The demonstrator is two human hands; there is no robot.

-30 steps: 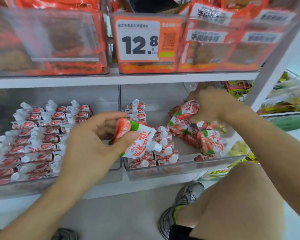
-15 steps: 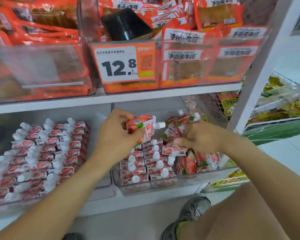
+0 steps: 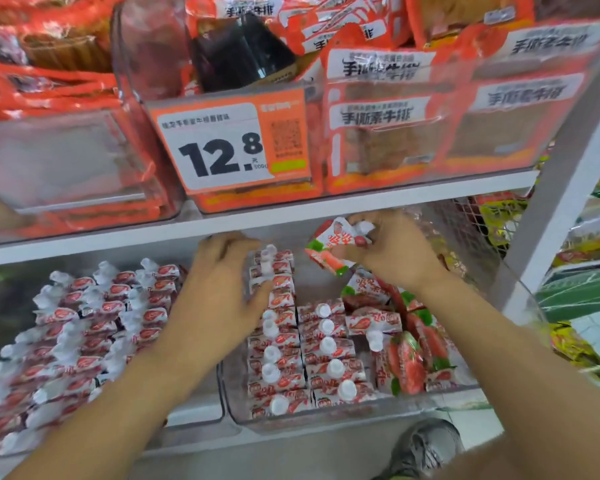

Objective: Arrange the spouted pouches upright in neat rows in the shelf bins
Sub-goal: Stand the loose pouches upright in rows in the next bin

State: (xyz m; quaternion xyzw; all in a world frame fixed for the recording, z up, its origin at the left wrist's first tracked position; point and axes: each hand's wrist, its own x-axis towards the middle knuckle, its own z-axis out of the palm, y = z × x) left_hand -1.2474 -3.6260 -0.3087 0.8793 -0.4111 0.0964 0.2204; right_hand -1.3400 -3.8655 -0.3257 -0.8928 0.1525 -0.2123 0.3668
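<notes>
Your left hand (image 3: 222,289) has let go of its pouch and now presses flat, fingers straight, on the back of the left row (image 3: 274,327), while your right hand (image 3: 392,252) pinches a fresh pouch (image 3: 329,249) above the untidy heap (image 3: 406,355) in the bin (image 3: 343,415).

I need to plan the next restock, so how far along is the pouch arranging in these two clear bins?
Done: the left clear bin holds full upright rows, and the right clear bin has two neat rows of red-and-white spouted pouches on its left side. In hand: the right hand grips one pouch; the left hand rests on the rear row. Left: the jumbled pouches on that bin's right side.
</notes>
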